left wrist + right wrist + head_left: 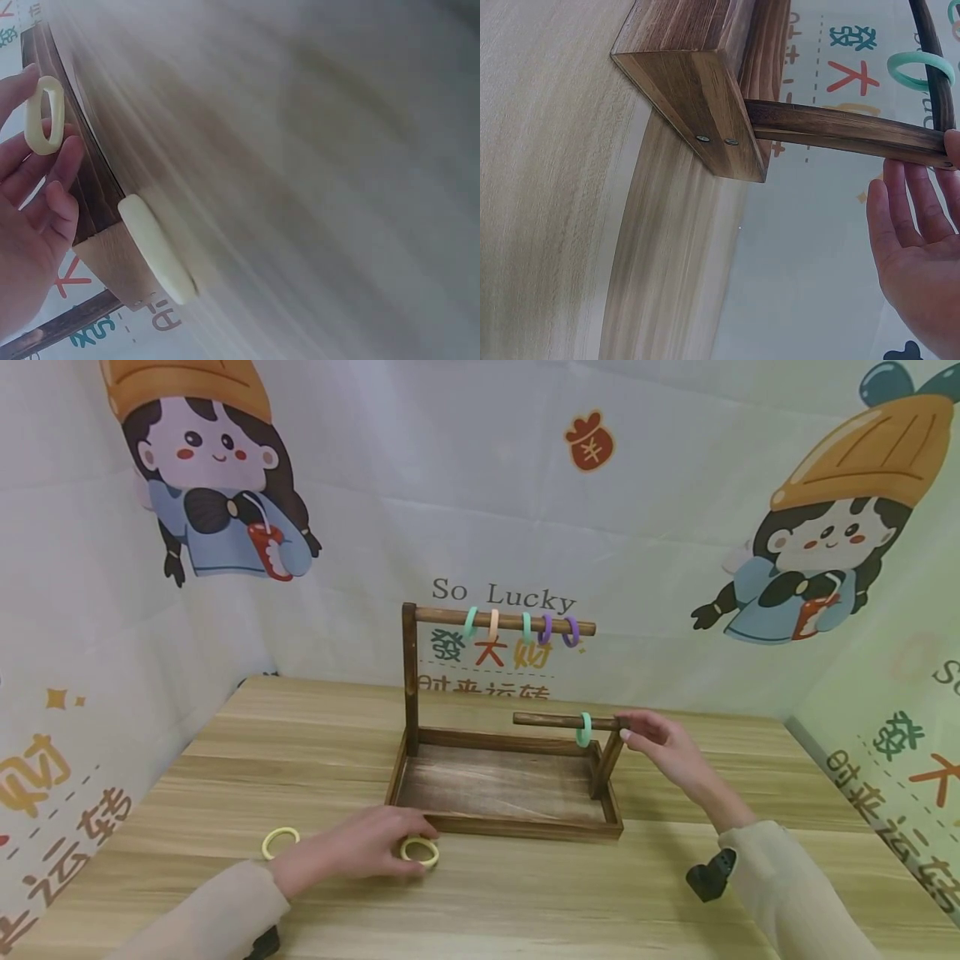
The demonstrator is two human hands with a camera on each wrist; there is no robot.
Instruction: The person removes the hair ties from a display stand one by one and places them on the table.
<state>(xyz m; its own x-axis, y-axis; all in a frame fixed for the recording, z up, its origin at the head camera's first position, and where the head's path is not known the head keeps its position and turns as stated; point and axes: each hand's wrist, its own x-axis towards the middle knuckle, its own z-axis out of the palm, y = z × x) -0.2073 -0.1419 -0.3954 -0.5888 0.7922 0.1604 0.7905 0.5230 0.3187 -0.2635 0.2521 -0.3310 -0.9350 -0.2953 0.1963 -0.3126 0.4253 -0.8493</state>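
Observation:
My left hand (360, 845) pinches a yellow ring (34, 120) low over the tabletop, by the near edge of a dark wooden rack. Left of that hand, a second yellow ring (266, 846) lies on the table. My right hand (671, 756) grips the top of the rack's short post (840, 130), thumb on one side and fingers on the other. From that post a lower rod (543, 720) extends leftward, carrying one teal ring (584, 739). On the taller upper rod (446, 616) hang two teal rings, a peach ring (493, 625) and two purple rings (573, 632).
The rack's shallow tray base (517, 827) stands on the wood-grain table (510, 902). A printed cloth (420, 468) hangs behind the table and along both sides. Dark wrist devices show under the right sleeve (795, 877) and the left sleeve (210, 910).

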